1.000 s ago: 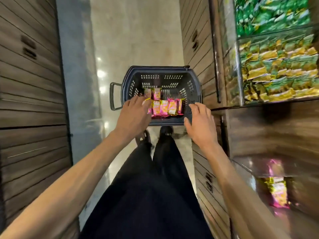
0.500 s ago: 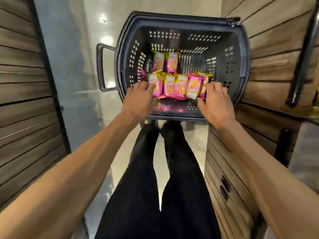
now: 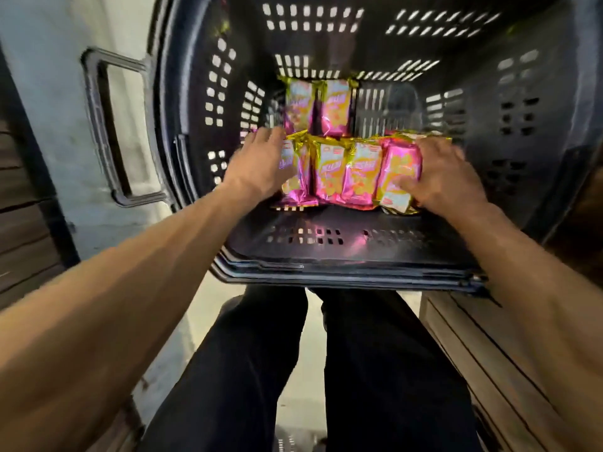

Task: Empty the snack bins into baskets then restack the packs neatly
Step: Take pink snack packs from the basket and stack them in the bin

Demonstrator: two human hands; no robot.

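A dark plastic basket (image 3: 342,272) with perforated walls fills the view, and both my hands are inside it. On its floor a row of several pink-and-gold snack packs (image 3: 346,171) stands side by side. Two more packs (image 3: 318,106) stand behind the row against the far wall. My left hand (image 3: 257,164) presses flat against the left end of the row, fingers fairly straight. My right hand (image 3: 447,177) holds the right end, its thumb lying across the front of the last pack. The fingers of that hand are hidden behind the packs.
The basket's side handle (image 3: 104,125) sticks out to the left over the pale shiny floor (image 3: 49,93). Wooden slatted panels stand at the left (image 3: 23,239) and lower right (image 3: 509,370). My legs in black trousers (image 3: 326,370) are below the basket.
The view has closed in on the basket. Both hands have gone from its near rim down inside, closing on the two ends of the front row of packs.
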